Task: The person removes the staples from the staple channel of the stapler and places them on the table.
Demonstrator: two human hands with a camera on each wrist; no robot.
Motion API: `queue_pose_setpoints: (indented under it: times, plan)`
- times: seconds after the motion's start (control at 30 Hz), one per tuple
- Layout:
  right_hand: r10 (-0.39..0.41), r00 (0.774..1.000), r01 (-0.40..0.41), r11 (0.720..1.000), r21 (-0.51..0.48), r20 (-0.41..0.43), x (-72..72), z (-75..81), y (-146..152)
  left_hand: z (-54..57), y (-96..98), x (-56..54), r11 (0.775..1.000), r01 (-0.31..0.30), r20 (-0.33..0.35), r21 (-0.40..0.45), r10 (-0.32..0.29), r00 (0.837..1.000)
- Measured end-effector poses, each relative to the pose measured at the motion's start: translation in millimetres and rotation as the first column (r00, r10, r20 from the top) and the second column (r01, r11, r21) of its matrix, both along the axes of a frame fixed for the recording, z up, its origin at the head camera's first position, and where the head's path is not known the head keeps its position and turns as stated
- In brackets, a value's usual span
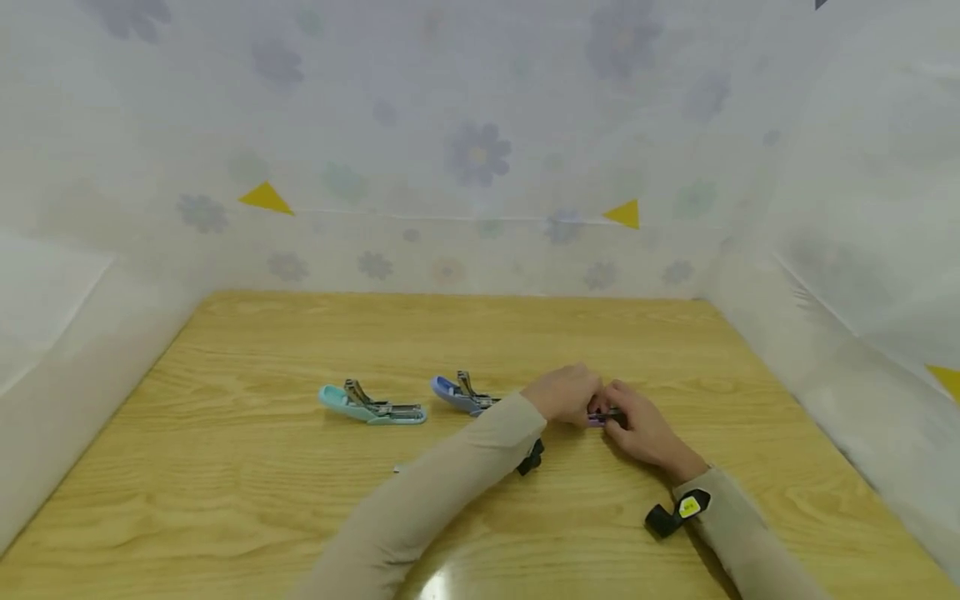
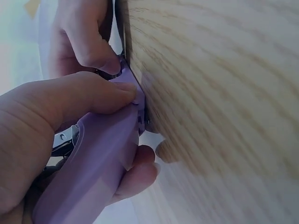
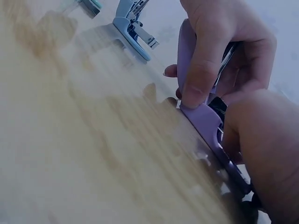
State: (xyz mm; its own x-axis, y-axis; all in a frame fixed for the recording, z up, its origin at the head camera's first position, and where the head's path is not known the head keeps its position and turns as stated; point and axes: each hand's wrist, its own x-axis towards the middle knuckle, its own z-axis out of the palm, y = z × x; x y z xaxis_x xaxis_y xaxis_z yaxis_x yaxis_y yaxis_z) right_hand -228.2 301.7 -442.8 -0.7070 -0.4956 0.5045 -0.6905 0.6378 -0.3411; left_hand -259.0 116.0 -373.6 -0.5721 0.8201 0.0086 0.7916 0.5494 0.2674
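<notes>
A purple stapler [image 2: 93, 158] is between both hands, its cover tipped up from its base and its base low against the tabletop. My left hand [image 1: 566, 393] grips the cover, thumb along the purple shell near the hinge end and fingers curled beneath. My right hand [image 1: 641, 427] holds the base [image 3: 205, 120] from the other side, a fingertip down by the metal channel. Fingers hide much of the metal part. Left of the hands lie a blue stapler [image 1: 447, 392] and a mint-green stapler [image 1: 341, 403], both opened with their metal arms raised.
A small silvery piece [image 1: 397, 469] pokes out beside the left sleeve, mostly hidden. The wooden table [image 1: 225, 500] is bordered by pale flowered sheets [image 1: 480, 100] at the back and sides. Black wrist straps [image 1: 663, 521] sit on the forearms.
</notes>
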Motion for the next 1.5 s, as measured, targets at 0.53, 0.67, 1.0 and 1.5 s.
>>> queue_pose_setpoints:
  times: [0.53,0.67,1.0,1.5]
  plan:
    - [-0.012,0.988,0.045,0.977,-0.207,0.154,24.7,16.2,-10,-2.5,0.6,4.0,0.999,-0.047,0.024,0.0,0.047,0.999]
    - [-0.027,0.987,0.063,0.972,-0.224,0.16,32.8,25.5,-7,1.2,2.5,6.1,0.999,-0.052,0.03,-0.002,0.052,0.998]
    - [0.068,0.974,0.019,0.925,-0.38,0.215,18.8,0.9,14,2.2,-0.1,3.0,0.998,-0.066,0.021,-0.021,0.066,0.998]
    - [0.071,0.98,0.014,0.909,-0.416,0.188,15.1,1.3,14,2.4,1.1,1.9,0.998,-0.057,0.024,-0.028,0.058,0.998]
